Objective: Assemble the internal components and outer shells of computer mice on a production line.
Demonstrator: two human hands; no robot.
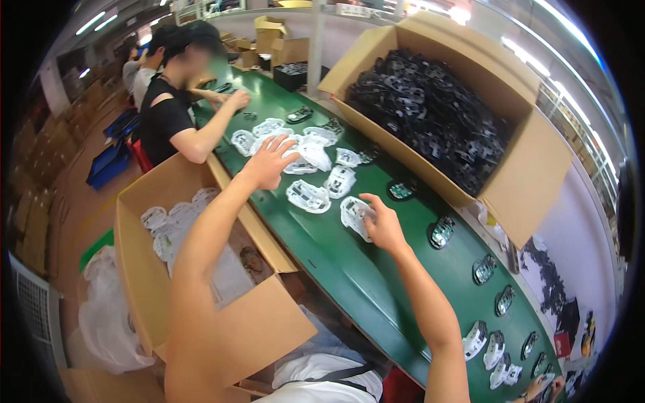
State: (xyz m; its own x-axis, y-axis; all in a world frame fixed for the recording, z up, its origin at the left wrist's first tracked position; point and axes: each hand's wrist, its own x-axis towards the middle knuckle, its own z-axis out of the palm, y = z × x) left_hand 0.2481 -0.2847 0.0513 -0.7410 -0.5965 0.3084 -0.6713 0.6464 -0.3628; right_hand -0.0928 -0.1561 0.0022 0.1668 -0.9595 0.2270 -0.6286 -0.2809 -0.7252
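My left hand [271, 164] reaches over a cluster of white plastic shells [314, 156], shaped like computer-mouse housings, on the green conveyor belt [316, 245]. Its fingers are stretched out and apart, with the fingertips at the shells. My right hand [385, 227] is closed at the right edge of a single white plastic shell [353, 216], thumb and forefinger on it. That shell has dark parts inside and sits on or just above the belt. Between my hands lie two more shells, a wide one [308, 196] and a narrower one [340, 181].
A big carton [510, 201] of black plastic parts [430, 114] stands along the far side. Green circuit boards [442, 232] line the belt at right. An open carton [269, 326] with white shells is at my left. A co-worker [168, 107] sits beyond; another person's hands [543, 388] show bottom right.
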